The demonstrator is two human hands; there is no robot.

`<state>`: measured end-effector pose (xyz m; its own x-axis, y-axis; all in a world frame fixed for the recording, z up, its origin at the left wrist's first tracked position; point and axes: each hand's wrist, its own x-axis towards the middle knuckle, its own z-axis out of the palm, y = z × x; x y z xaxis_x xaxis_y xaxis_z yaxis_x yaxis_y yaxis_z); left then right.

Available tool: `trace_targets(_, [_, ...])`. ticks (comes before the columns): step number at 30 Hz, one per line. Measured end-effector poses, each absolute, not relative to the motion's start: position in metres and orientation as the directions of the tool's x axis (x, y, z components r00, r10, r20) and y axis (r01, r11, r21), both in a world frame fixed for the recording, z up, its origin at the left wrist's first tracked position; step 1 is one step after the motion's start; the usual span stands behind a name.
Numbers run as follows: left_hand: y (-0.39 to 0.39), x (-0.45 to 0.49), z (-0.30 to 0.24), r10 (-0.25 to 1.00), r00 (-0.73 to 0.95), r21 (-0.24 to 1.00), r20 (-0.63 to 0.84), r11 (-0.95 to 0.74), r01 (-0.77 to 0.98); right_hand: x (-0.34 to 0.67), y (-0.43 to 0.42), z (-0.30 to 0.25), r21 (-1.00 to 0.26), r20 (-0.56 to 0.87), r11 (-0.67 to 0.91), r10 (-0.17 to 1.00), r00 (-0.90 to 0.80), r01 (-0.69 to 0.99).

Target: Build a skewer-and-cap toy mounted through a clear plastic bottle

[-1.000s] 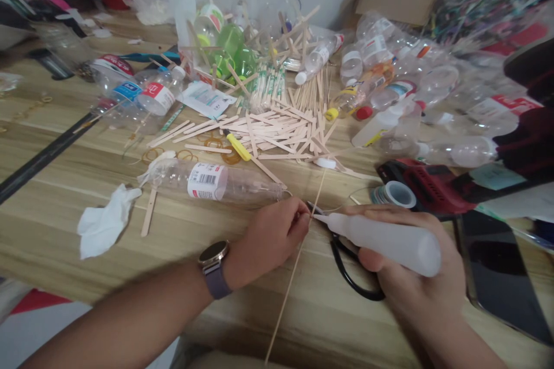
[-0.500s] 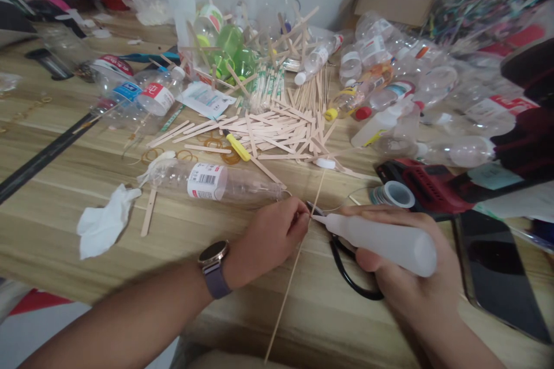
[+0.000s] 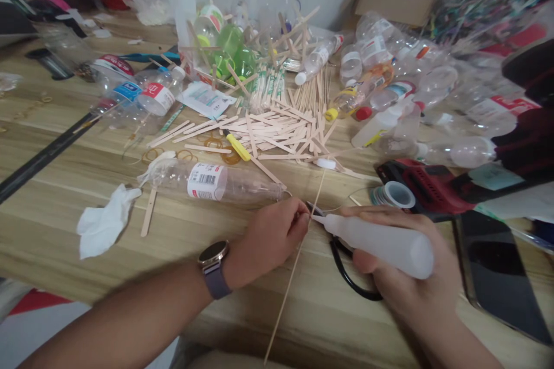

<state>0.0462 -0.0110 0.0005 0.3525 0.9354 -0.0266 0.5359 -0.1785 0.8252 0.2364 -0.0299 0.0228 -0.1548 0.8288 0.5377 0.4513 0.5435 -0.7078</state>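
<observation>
My left hand point(image 3: 272, 236), with a watch on its wrist, is closed in a pinch on a thin wooden skewer point(image 3: 288, 288). The skewer slants from a white bottle cap point(image 3: 326, 164) down to the table's near edge. Wrapped around a whitish squeeze bottle point(image 3: 385, 242) is my right hand point(image 3: 415, 294). The bottle's narrow nozzle points left and meets the skewer at my left fingertips; whether any liquid comes out cannot be seen. Black-handled scissors point(image 3: 346, 277) lie partly under the bottle. Beyond my left hand, a clear plastic bottle point(image 3: 242, 181) rests on its side.
Flat wooden sticks point(image 3: 277, 132) lie heaped mid-table beside a yellow-handled tool point(image 3: 238, 146). Plastic bottles point(image 3: 398, 92) crowd the back right. A red and black power tool point(image 3: 433, 184), a wire spool point(image 3: 392, 195) and a phone point(image 3: 497, 271) are on the right; a crumpled tissue point(image 3: 108, 222) lies left.
The rear end of the squeeze bottle has shifted very slightly left in my right hand. My left hand and the skewer stay in place.
</observation>
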Motion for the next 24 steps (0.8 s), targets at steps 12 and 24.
trace_targets(12, [-0.0122,0.0472,-0.0008,0.934,0.357,0.824,-0.023,-0.185,0.536,0.2367,-0.0306,0.0231,-0.682,0.547,0.551,0.821,-0.164,0.481])
trace_targets(24, [-0.0122,0.0465,0.0006,0.927,0.375,0.818,-0.014,-0.205,0.537,0.2338,-0.0313,0.0251,-0.691,0.555,0.547,0.82,-0.138,0.472])
